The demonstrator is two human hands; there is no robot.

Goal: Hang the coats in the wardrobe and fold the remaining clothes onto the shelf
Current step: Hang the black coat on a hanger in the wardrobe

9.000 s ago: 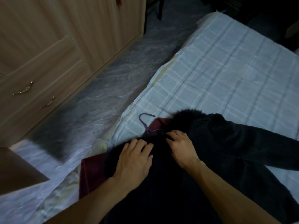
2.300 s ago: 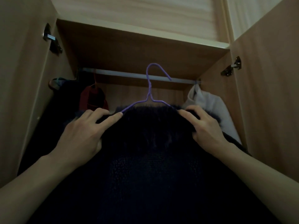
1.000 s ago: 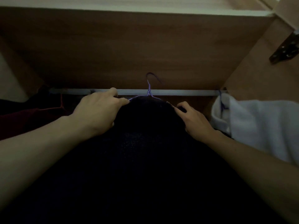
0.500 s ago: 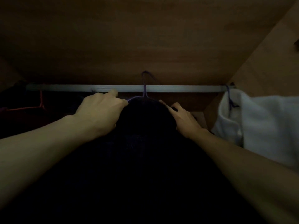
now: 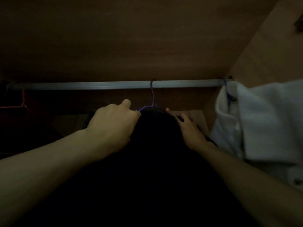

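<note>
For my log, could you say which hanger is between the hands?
The purple hanger in the middle, carrying the dark coat; the red hanger hangs far left, the blue hanger far right under a white garment.

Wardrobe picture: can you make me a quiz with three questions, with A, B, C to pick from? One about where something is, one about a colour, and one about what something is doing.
1. Where does the white garment hang?
A. at the right end of the rail
B. at the left end
C. in the middle

2. What colour is the hanger under the dark coat?
A. green
B. purple
C. yellow

3. Where is that hanger's hook?
A. over the rail
B. lying on a bed
C. in a drawer

Answers:
1 A, it hangs right beside the wardrobe's right wall.
2 B, purple wire shows above the coat's collar.
3 A, the hook curls over the top of the rail.
</note>
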